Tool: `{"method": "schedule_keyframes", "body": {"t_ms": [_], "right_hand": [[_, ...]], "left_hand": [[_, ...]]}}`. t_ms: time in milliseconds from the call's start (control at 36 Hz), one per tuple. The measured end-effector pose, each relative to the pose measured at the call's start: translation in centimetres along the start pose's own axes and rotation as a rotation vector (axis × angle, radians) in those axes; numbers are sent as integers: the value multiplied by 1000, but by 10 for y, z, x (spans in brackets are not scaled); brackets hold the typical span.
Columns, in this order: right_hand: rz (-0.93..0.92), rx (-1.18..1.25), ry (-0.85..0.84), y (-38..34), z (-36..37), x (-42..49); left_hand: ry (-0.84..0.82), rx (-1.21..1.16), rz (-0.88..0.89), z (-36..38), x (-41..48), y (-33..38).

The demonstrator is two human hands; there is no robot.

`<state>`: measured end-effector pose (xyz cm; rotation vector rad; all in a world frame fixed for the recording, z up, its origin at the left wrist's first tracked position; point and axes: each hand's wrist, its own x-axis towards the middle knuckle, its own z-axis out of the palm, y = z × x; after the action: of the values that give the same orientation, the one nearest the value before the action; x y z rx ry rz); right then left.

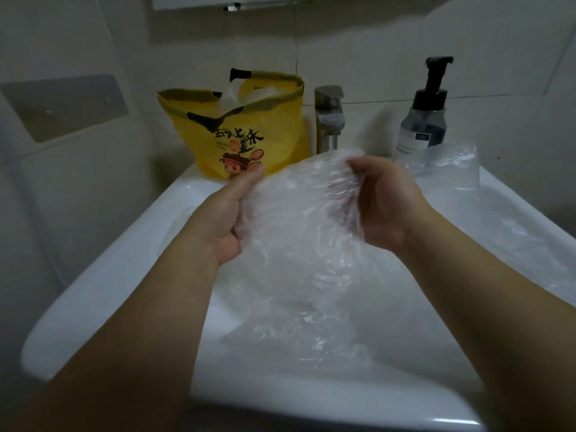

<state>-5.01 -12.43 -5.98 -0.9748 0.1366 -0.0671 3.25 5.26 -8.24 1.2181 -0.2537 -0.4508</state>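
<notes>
A clear, crinkled plastic bag (299, 232) hangs over the white sink (103, 275), held up between both hands. My left hand (224, 219) grips its left edge, thumb on top and fingers curled behind the film. My right hand (380, 201) grips the right edge, fingers bunched into the plastic. The bag's lower part drapes down into the basin. The fingertips of both hands are partly veiled by the film.
A yellow printed bag (246, 132) with white plastic inside stands at the sink's back left. A metal tap (329, 120) rises behind the hands. A pump bottle (427, 116) stands at the back right, with more clear plastic (448, 163) beside it. Tiled walls surround the sink.
</notes>
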Motion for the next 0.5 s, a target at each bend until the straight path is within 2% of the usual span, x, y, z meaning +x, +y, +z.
{"method": "schedule_keyframes", "body": {"t_ms": [83,222,333,389,500], "right_hand": [[-39,97,70,-2,-5,3],[-66,102,151,1,-6,6],[-46,109,260,0,-6,11],[-35,142,353,-2,-7,12],[23,137,380,-2,-10,13]], "left_hand": [[-17,30,38,3,-1,0],[-149,117,-86,6,-4,-6],[-50,49,2,4,1,-6],[-65,-29,28,-1,4,-2],[-90,130,-2,-2,1,-4]]}}
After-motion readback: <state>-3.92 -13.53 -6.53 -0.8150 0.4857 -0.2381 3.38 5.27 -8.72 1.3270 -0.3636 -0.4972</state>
